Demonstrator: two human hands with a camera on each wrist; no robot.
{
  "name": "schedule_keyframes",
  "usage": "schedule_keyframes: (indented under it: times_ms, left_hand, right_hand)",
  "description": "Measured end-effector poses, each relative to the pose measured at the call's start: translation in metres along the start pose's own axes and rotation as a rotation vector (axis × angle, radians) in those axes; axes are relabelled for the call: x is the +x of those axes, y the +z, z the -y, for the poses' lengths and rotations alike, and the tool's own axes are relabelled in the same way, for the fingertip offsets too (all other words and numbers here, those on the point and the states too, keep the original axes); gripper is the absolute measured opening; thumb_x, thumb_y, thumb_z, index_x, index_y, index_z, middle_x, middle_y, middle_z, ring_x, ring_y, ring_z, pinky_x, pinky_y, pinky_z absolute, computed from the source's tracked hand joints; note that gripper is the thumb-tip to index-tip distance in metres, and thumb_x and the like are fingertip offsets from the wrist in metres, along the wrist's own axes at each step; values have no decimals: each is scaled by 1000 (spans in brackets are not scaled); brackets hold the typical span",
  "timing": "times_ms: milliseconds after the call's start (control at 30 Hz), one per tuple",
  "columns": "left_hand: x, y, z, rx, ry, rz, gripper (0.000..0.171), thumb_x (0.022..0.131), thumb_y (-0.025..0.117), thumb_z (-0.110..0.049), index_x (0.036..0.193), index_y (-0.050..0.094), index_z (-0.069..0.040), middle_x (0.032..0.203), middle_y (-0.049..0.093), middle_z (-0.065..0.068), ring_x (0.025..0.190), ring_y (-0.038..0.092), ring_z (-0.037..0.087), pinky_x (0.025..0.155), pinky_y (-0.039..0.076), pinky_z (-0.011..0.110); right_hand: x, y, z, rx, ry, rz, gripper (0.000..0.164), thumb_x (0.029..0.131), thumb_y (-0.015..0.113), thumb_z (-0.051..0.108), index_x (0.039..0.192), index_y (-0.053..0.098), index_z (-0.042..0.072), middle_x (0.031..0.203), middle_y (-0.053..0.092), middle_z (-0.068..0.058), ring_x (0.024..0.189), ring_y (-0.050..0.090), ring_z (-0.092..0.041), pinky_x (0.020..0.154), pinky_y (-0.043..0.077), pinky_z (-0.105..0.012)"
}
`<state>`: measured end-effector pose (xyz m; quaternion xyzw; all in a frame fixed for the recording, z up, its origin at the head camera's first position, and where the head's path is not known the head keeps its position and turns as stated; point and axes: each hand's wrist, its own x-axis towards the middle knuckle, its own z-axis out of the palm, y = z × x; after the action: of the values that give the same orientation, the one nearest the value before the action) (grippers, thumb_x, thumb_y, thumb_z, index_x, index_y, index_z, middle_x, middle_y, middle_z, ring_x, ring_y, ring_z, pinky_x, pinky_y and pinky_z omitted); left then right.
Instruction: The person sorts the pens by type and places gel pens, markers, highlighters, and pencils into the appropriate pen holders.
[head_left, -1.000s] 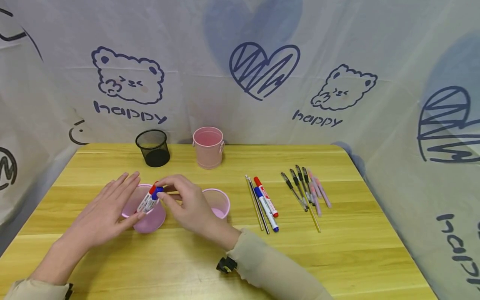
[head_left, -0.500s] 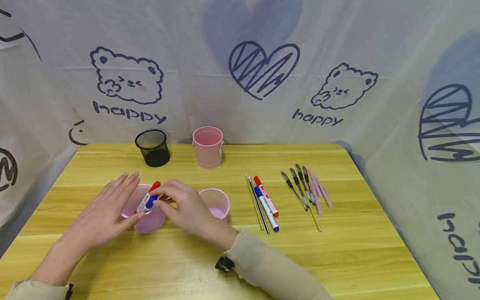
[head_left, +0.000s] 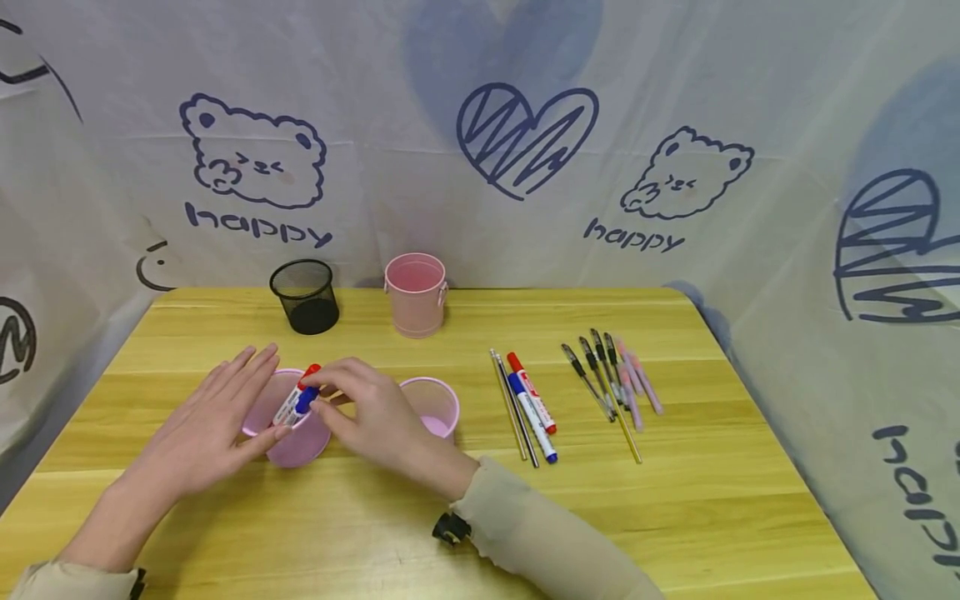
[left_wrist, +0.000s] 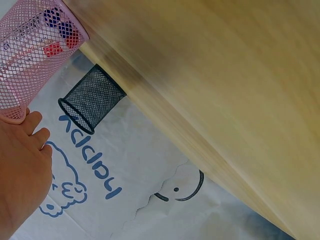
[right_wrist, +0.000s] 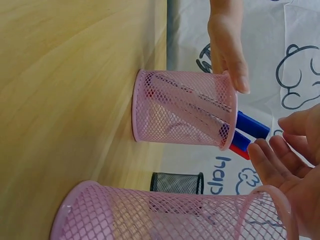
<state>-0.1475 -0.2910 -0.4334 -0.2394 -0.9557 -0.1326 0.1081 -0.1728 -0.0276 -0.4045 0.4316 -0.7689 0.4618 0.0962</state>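
A pink mesh pen cup (head_left: 298, 446) stands on the left of the table. Several capped markers lean inside it, a red cap (head_left: 310, 372) and blue caps (right_wrist: 252, 125) poking past the rim. My left hand (head_left: 202, 429) lies along the cup's left side with fingers extended, its thumb at the near rim. My right hand (head_left: 375, 412) is over the rim; in the right wrist view its thumb and fingers are spread around the end of a blue cap, fingertips right beside it. The left wrist view shows the markers through the mesh (left_wrist: 35, 55).
A second pink cup (head_left: 431, 408) stands just behind the right hand. At the back are a black mesh cup (head_left: 306, 298) and a pink bucket (head_left: 417, 300). To the right lie pencils (head_left: 513, 408), two markers (head_left: 534, 408), black pens (head_left: 600, 375) and lilac pens (head_left: 637, 383).
The right hand has lowered a blue marker deeper into the cup, and its fingers have since loosened around the cap. The left hand has stayed in place.
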Motion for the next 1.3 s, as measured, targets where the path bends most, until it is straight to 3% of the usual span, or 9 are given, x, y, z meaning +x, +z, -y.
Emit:
schedule_keyframes:
  times_ms: [567, 1000, 1300]
  left_hand:
    - [-1, 0, 0, 7, 8, 11, 92, 100, 65, -48, 166, 18, -5, 173, 18, 16, 160, 12, 37, 129, -6, 37]
    - [-1, 0, 0, 18, 10, 9, 92, 100, 65, -49, 167, 17, -6, 172, 20, 18, 160, 11, 36, 129, -8, 33]
    - [0, 0, -1, 20, 14, 7, 93, 100, 64, -49, 167, 16, -7, 172, 20, 17, 160, 11, 36, 129, -8, 33]
  right_hand:
    - [-5, -17, 5, 41, -39, -126, 32, 97, 71, 3, 129, 64, 0, 127, 67, -12, 112, 69, -19, 92, 56, -16]
    - [-8, -40, 3, 97, -112, -280, 30, 94, 72, -4, 123, 65, -5, 121, 69, -18, 105, 72, -24, 85, 62, -26]
    - [-14, -58, -5, 122, -14, -353, 31, 94, 72, -3, 125, 66, -3, 123, 69, -17, 106, 71, -26, 87, 63, -31]
